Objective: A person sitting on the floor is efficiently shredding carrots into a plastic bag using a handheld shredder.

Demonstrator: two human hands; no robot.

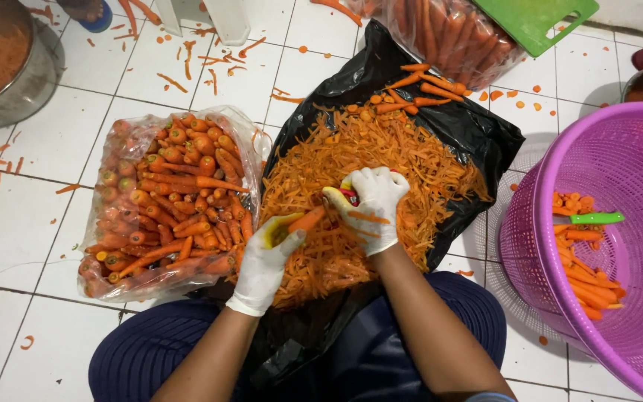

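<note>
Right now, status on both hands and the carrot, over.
Left hand gloved, gripping carrot. Right hand gloved, holding peeler against it. Peel pile on black bag underneath. Nothing blocking.

White tiled floor point(31, 223) | carrot bag point(165, 201) — black sheet point(478, 134) — purple basket point(634, 164) | scattered peels point(187, 56)

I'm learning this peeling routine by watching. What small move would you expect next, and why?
Probably another peeler stroke along the carrot: the left hand holds it over the peel pile, and the right hand grips the peeler against it.
</note>
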